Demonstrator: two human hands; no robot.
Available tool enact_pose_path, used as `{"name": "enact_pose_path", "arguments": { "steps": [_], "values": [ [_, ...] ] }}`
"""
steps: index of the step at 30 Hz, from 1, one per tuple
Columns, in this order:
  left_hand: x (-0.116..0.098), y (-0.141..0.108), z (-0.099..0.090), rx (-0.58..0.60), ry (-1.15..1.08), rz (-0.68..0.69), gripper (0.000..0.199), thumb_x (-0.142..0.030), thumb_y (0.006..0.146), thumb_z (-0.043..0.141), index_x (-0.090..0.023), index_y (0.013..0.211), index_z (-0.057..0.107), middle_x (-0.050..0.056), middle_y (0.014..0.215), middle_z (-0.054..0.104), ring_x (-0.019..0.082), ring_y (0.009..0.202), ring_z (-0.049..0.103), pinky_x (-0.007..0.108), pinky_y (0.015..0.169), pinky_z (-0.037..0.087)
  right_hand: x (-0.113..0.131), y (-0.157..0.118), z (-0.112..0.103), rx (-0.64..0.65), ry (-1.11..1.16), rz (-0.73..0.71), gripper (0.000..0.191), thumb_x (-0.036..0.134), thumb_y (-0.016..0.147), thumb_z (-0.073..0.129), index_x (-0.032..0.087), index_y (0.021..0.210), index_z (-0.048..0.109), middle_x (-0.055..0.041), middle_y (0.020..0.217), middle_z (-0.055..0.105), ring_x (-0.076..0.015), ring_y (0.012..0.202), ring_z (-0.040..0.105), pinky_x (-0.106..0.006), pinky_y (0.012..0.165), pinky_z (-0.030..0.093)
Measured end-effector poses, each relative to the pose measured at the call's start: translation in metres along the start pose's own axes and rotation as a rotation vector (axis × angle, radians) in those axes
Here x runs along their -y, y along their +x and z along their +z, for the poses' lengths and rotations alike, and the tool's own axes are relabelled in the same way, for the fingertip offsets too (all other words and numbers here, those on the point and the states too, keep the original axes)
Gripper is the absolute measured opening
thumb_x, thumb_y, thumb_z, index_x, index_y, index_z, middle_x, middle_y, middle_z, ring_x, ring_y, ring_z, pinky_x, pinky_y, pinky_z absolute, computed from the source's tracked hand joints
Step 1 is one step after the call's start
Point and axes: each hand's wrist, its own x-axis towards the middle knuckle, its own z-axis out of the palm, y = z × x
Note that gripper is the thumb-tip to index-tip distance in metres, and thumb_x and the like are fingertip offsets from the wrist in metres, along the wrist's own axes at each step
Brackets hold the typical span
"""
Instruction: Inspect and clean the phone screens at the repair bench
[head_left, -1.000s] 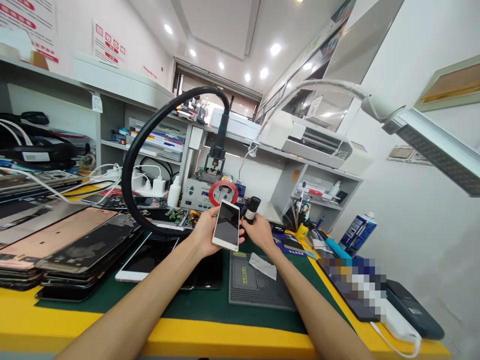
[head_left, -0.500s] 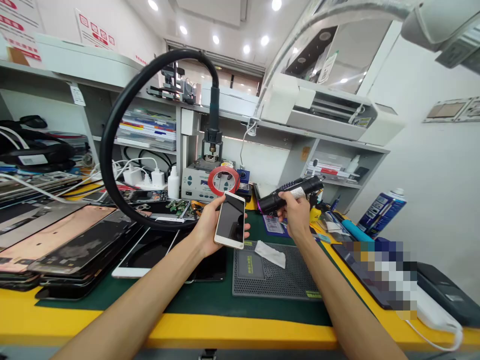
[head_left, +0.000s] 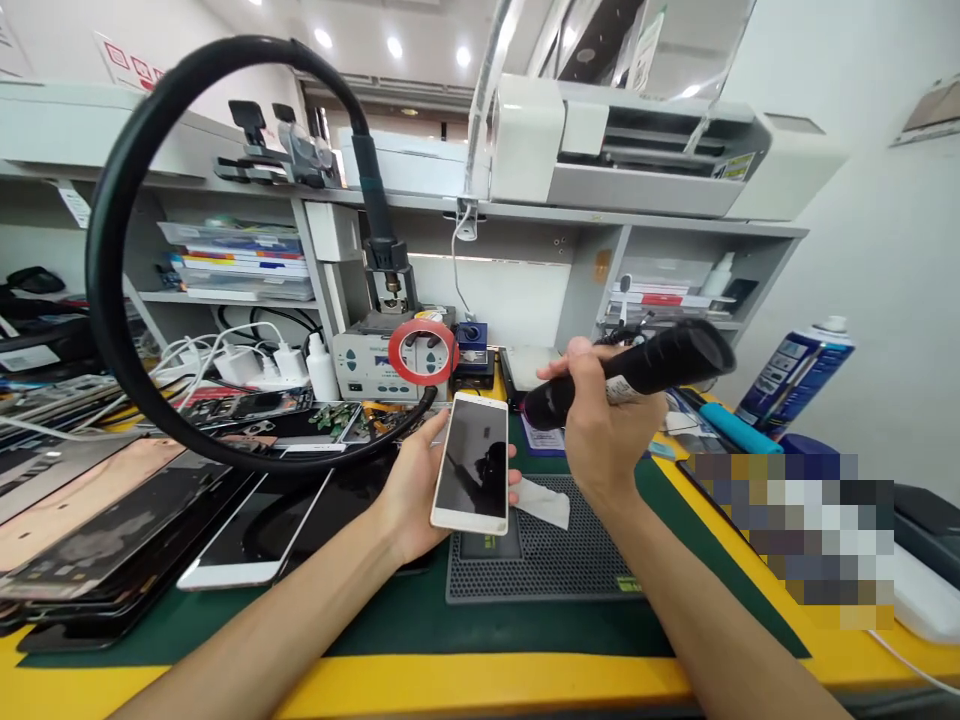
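Observation:
A white-framed phone [head_left: 472, 465] with a dark screen rests in my left hand [head_left: 417, 490], whose fingers wrap round its edges. To the right, my right hand [head_left: 604, 430] grips a black flashlight [head_left: 660, 362]; a purple glow shows at its lower left end. Just right of the phone, a white cloth [head_left: 546, 503] lies on a grey perforated mat [head_left: 555, 560]. The mat sits on the green work mat [head_left: 390, 630].
A thick black hose [head_left: 109, 250] loops at the left, above stacked phone screens [head_left: 112, 540]. Red tape [head_left: 423, 352] is by a grey machine [head_left: 360, 365]. A blue spray can [head_left: 796, 372] stands at the right; a white machine [head_left: 630, 150] sits on the shelf.
The view has moved closer and to the right. My right hand has turned the flashlight, so its wide end now faces more toward the camera. My left hand still holds the phone.

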Motion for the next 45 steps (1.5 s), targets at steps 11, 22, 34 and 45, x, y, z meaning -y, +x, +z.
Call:
{"name": "enact_pose_path", "arguments": {
  "steps": [11, 22, 34, 45],
  "values": [
    [0.010, 0.003, 0.006, -0.064, 0.059, -0.061, 0.063, -0.066, 0.090, 0.041, -0.013, 0.111, 0.069, 0.016, 0.102, 0.072, 0.027, 0.078, 0.071, 0.045, 0.079, 0.058, -0.002, -0.007, 0.004, 0.046, 0.159, 0.147, 0.034, 0.038, 0.093, 0.062, 0.018, 0.067, 0.054, 0.0037, 0.055, 0.059, -0.0093, 0.049, 0.060, -0.024, 0.055, 0.053],
    [0.012, 0.002, 0.005, -0.119, 0.158, -0.095, 0.072, -0.074, 0.084, 0.044, -0.011, 0.104, 0.071, 0.019, 0.092, 0.074, 0.032, 0.078, 0.072, 0.048, 0.080, 0.059, -0.005, -0.022, 0.005, 0.139, 0.082, 0.076, 0.046, 0.053, 0.094, 0.055, 0.019, 0.064, 0.057, 0.0003, 0.060, 0.060, -0.0114, 0.061, 0.062, -0.027, 0.066, 0.055],
    [0.009, 0.001, 0.003, -0.098, 0.183, -0.051, 0.060, -0.063, 0.089, 0.044, -0.010, 0.103, 0.070, 0.020, 0.089, 0.074, 0.033, 0.077, 0.073, 0.051, 0.080, 0.059, -0.028, -0.027, 0.003, 0.181, -0.017, -0.224, 0.024, 0.036, 0.088, 0.067, 0.017, 0.073, 0.062, -0.0033, 0.069, 0.066, -0.0123, 0.066, 0.063, -0.027, 0.069, 0.052],
    [0.011, 0.000, 0.003, -0.148, -0.001, 0.115, 0.035, -0.045, 0.093, 0.055, -0.014, 0.095, 0.072, 0.006, 0.085, 0.075, 0.023, 0.093, 0.072, 0.031, 0.086, 0.058, -0.026, -0.047, 0.002, 0.361, -0.047, -0.365, 0.027, 0.014, 0.080, 0.069, 0.020, 0.104, 0.060, -0.0039, 0.093, 0.072, -0.0168, 0.084, 0.070, -0.029, 0.078, 0.057]
  ]
}}
